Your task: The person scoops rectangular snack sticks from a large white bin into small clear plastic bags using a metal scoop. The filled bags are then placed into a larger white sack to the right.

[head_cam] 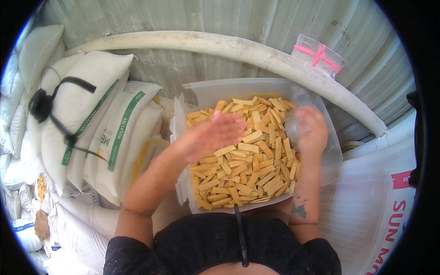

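A translucent plastic bin (240,85) stands before me, heaped with short, pale golden baked sticks (240,168). My left hand (215,134), blurred by motion, is held flat over the sticks on the left side, with nothing seen in it. At the bin's right side, my right hand (311,127) has its fingers curled around a clear plastic bag or container (294,125). Blur hides that object's exact shape and what it contains.
White flour sacks (92,86) are stacked at left, with a black strapped device (40,106) on them. A pale pipe (220,41) runs along the corrugated wall (165,17). A pink-tied clear packet (318,55) rests by the pipe. A translucent plastic lid (361,206) lies at right.
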Action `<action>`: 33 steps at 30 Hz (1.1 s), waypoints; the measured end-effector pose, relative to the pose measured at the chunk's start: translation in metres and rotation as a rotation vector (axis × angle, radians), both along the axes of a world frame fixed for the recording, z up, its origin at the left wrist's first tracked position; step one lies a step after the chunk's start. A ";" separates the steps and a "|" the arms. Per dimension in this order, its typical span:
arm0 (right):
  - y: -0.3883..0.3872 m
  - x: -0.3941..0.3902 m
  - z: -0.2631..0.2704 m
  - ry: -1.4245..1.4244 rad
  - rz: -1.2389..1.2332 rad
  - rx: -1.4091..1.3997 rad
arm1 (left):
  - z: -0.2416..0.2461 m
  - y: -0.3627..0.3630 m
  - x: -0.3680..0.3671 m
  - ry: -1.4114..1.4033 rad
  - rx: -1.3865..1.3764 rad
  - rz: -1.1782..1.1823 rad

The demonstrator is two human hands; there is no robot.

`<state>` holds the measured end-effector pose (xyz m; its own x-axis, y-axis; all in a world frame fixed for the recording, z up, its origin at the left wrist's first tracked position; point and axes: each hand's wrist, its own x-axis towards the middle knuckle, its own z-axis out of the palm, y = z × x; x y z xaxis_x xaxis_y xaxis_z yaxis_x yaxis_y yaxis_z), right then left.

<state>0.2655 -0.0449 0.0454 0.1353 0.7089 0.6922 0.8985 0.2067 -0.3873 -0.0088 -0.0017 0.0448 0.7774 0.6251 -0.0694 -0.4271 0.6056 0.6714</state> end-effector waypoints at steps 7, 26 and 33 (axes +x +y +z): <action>-0.004 -0.084 -0.010 -0.432 0.536 0.037 | -0.026 0.012 0.028 0.177 0.108 0.060; 0.020 -0.120 -0.027 0.926 0.575 -0.463 | -0.045 0.016 0.009 0.220 0.172 0.260; 0.026 -0.105 -0.038 1.794 0.801 -0.352 | -0.037 0.010 0.008 0.027 0.020 0.092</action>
